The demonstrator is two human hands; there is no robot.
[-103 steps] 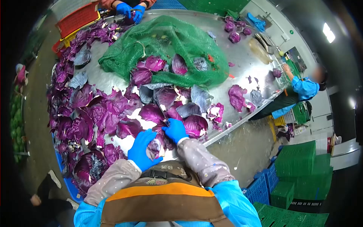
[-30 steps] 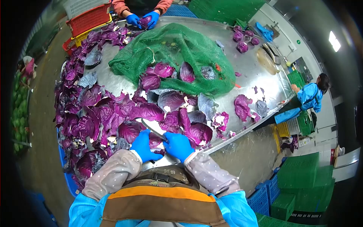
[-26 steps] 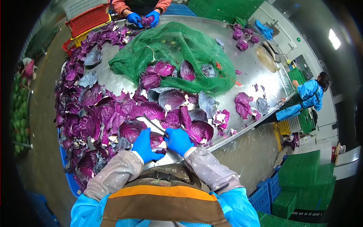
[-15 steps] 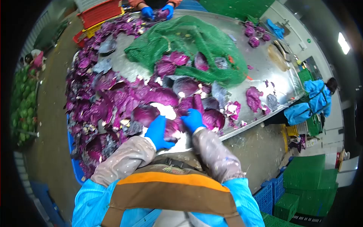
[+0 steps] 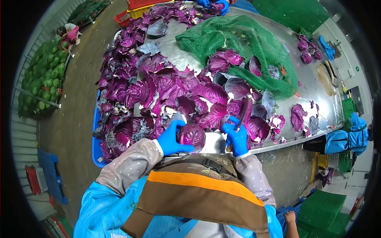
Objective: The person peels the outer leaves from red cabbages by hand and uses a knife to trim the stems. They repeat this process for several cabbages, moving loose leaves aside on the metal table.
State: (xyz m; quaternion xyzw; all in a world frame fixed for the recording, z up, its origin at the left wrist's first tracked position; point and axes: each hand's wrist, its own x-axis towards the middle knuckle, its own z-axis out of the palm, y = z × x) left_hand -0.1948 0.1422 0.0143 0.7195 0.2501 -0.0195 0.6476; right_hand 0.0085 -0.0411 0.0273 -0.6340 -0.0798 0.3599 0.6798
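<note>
My left hand (image 5: pixel 174 139) is curled round the left side of a round red cabbage (image 5: pixel 192 136), thumb low and fingers above. The head sits at the table's near edge, its outer surface smooth and purple. Just to its right, my right hand (image 5: pixel 237 138) is closed on a knife (image 5: pixel 244 114). The blade points up and away from me, and a bit of handle shows below the fist. Both hands wear blue gloves. Loose purple cabbage leaves (image 5: pixel 214 116) lie right behind the head and the knife.
A heap of trimmed leaves (image 5: pixel 131 91) covers the metal table's left side. Beyond lies a green mesh bag (image 5: pixel 246 43). Several small cabbages (image 5: pixel 305 57) sit at the far right. Another person's gloved hands (image 5: pixel 223 5) work at the far edge. A bare arm (image 5: pixel 291 224) shows lower right.
My view has swung left, so the table appears shifted right. The round cabbage now shows whole under my left hand. My right hand stands farther from my left, with the knife in plain sight.
</note>
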